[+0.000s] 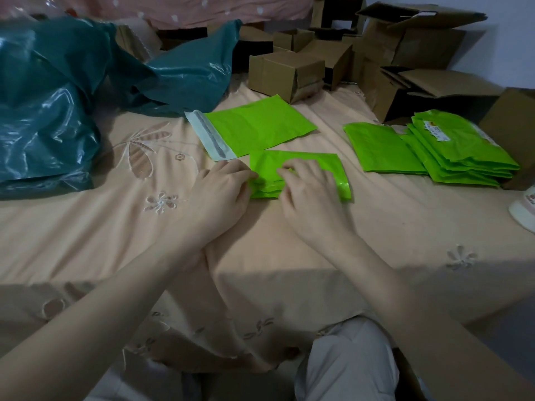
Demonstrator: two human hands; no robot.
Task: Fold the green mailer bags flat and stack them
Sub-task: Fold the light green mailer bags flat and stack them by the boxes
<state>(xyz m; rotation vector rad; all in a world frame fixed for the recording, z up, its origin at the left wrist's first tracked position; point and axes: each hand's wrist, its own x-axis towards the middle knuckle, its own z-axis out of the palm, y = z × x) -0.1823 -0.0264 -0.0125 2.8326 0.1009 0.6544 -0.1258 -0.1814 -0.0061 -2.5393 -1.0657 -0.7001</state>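
A green mailer bag point(327, 164) lies folded on the peach bedsheet point(144, 227) in the middle. My left hand point(220, 195) holds its left edge with curled fingers. My right hand point(311, 198) lies on top of it, its fingertips pinching the folded plastic near the centre. Just behind it a flat green mailer point(257, 127) with a white adhesive strip lies unfolded. To the right sit a single flat green bag point(376, 149) and a stack of several folded green bags point(463, 151).
A large crumpled teal plastic bag point(49, 105) fills the left side. Several brown cardboard boxes point(286, 70) crowd the back and right. A white object point(525, 209) sits at the right edge. My knee in pale trousers point(347, 363) shows at the bottom.
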